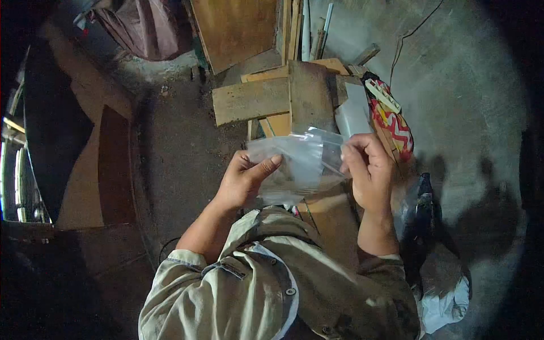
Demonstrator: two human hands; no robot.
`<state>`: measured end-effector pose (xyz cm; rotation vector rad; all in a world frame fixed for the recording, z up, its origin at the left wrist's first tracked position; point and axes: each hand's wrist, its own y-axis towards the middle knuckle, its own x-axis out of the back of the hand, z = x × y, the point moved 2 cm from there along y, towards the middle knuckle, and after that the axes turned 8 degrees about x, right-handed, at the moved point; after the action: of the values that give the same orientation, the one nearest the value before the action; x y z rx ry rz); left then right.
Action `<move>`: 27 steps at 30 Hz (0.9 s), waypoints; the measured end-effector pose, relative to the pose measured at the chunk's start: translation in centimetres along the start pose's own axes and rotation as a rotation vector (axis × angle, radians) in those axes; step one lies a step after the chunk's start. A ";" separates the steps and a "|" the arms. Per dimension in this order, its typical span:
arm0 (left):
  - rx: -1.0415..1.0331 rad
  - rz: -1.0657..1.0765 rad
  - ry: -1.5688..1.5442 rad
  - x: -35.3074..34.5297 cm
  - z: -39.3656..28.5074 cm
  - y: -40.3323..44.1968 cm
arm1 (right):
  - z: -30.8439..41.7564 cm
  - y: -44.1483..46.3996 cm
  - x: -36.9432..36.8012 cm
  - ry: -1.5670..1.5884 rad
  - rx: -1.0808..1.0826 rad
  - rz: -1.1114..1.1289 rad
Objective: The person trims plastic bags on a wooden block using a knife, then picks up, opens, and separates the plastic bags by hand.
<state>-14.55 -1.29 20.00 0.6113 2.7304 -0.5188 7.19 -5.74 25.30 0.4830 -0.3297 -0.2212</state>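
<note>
Clear plastic bags (297,161) are fanned out between my hands in front of my body; how many there are I cannot tell. My left hand (243,178) pinches them at their left side, with the thumb lying on top. At the right, my right hand (368,164) has its thumb and fingers closed on the edge of one clear bag. The plastic is shiny and partly blurred, and wooden boards show through it.
Wooden boards (252,102) lie stacked beyond my hands. To their right is a red and yellow printed bag (396,127). A dark bottle (425,190) stands by the grey wall (453,102). White plastic (447,306) lies at lower right, and draped cloth (144,25) at upper left.
</note>
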 end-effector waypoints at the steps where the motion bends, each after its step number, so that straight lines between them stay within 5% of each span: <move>1: -0.011 0.044 -0.002 0.3 0.4 0.3 | 0.1 -0.1 -0.2 -0.022 0.004 0.033; 8: -0.062 0.065 0.022 0.1 0.3 0.4 | 0.0 -0.7 -1.4 -0.056 0.020 0.126; 14: -0.027 0.048 0.003 0.4 0.6 0.3 | -0.1 -0.1 -0.8 0.244 0.020 -0.129; 20: -0.006 -0.004 0.020 1.2 0.3 0.6 | 0.6 0.5 1.7 0.121 0.031 -0.307; 22: -0.018 -0.081 -0.105 1.1 0.3 0.7 | 1.2 0.8 3.2 0.141 -0.004 -0.542; 25: -0.071 -0.111 -0.112 1.8 0.2 1.0 | 3.5 -0.3 5.1 0.326 -0.069 -0.582; 26: -0.072 -0.116 -0.114 1.9 0.2 1.2 | 3.5 -1.1 6.4 0.327 -0.070 -0.578; 27: -0.077 -0.128 -0.125 2.1 0.2 1.6 | 3.7 -1.6 7.5 0.463 -0.014 -0.225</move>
<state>-15.64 0.67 18.59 0.3741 2.6683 -0.4618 12.56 -10.76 29.51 0.5417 0.1794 -0.3216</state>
